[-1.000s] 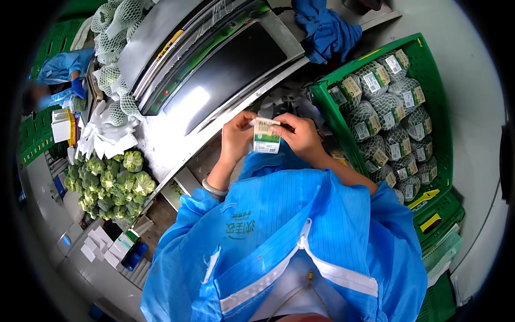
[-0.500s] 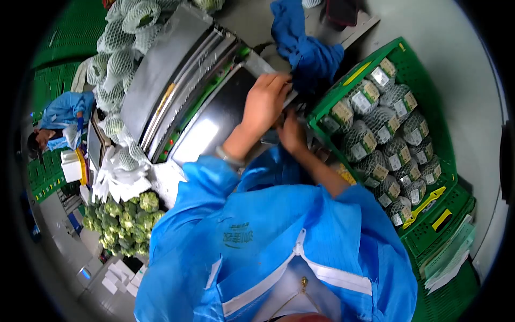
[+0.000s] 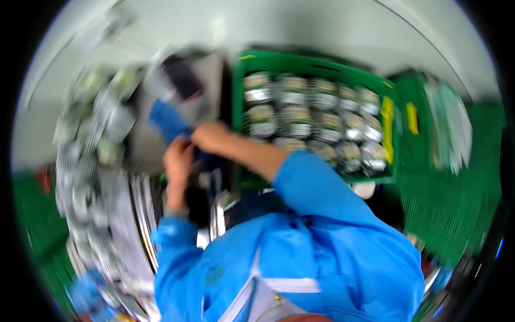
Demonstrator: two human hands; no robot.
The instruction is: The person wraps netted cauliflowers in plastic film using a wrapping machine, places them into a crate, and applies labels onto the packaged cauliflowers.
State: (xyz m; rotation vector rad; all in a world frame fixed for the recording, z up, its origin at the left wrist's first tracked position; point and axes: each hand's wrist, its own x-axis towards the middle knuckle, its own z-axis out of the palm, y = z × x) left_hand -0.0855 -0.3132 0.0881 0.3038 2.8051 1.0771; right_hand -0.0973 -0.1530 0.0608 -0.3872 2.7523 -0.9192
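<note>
A crumpled blue cloth (image 3: 167, 119) lies on the grey work surface, its lower end at my fingers. My right hand (image 3: 212, 138) reaches in from the right and is closed on that end. Close beside it, my left hand (image 3: 178, 160) comes up from below with its fingertips pinched on the cloth. Motion blur hides exactly how the fingers lie. Below my hands stands the wrapping machine (image 3: 142, 214), with its metal edges partly covered by my sleeves. A dark phone-like object (image 3: 182, 77) rests just beyond the cloth.
To the right, a green crate (image 3: 238, 102) holds several rows of labelled, wrapped packs (image 3: 296, 115). Net-wrapped vegetables (image 3: 80, 155) are piled along the left. Pale green sheets (image 3: 448, 126) hang over another green crate (image 3: 445, 198). A person in blue (image 3: 88, 292) is at lower left.
My view has swung round to the right, so the crate now stands ahead. Both hands have left the machine's edge and hold the blue cloth.
</note>
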